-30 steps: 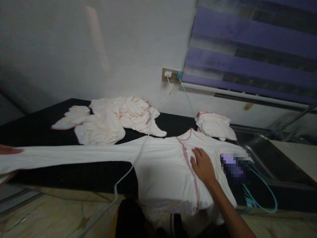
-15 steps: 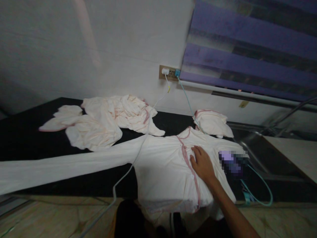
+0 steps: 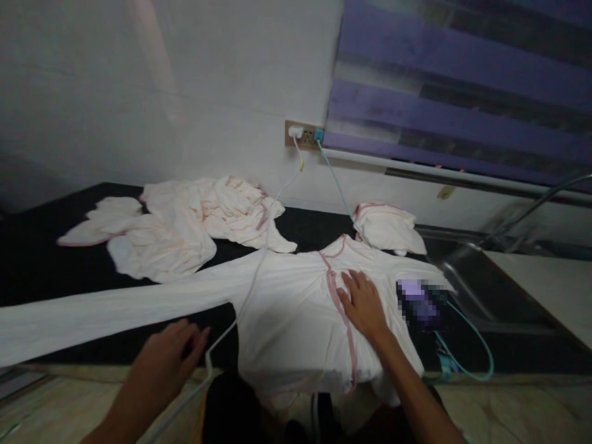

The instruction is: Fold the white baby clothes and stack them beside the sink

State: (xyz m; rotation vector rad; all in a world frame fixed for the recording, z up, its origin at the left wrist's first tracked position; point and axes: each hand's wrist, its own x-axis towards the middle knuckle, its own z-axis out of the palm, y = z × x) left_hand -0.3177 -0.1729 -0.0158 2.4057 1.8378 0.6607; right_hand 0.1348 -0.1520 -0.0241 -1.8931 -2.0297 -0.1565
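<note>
A white long-sleeved garment point(image 3: 282, 320) with pink trim lies spread over the black counter, its lower edge hanging past the front. One sleeve point(image 3: 115, 311) stretches out to the left. My right hand point(image 3: 365, 308) rests palm down on the garment beside the pink-trimmed front, fingers apart. Over the counter's front edge, below that sleeve, my left hand point(image 3: 171, 354) hovers with loosely bent fingers and a gap at the thumb; nothing shows in it. A white cable point(image 3: 250, 296) runs across the garment, close to my left hand.
Crumpled white cloth point(image 3: 185, 222) lies at the back left of the black counter point(image 3: 41, 246). A folded white garment point(image 3: 388, 228) sits behind the spread one. On the right are a blurred-out device point(image 3: 419, 305) with a teal cord point(image 3: 485, 351) and a metal sink point(image 3: 476, 277). Both cables reach a wall outlet point(image 3: 308, 137).
My left hand has come into view at the lower left. My right hand stays on the garment. The whole view has shifted slightly, so things appear further left.
</note>
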